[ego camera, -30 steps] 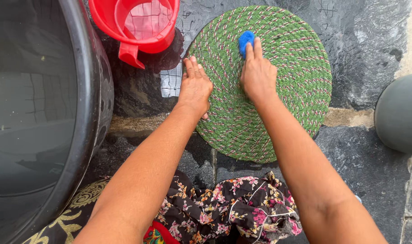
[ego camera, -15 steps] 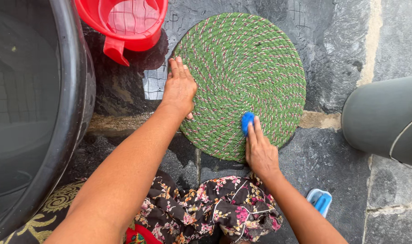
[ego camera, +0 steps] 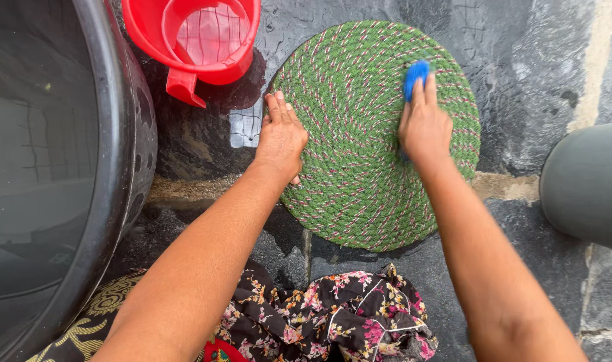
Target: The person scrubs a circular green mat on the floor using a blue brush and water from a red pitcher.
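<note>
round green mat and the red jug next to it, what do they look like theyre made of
The round green mat looks like braided rope or cord coiled in a spiral, green flecked with pink and white; fibre or synthetic is hard to tell. The red jug looks like moulded plastic: smooth, glossy, slightly translucent walls with a one-piece handle. The left hand presses the mat's edge; the right hand holds a blue brush, probably plastic.

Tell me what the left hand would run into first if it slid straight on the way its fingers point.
Probably the red jug. The left hand lies flat on the round green mat's edge, fingers pointing up-frame over wet stone floor; the jug stands slightly left of that line.
</note>
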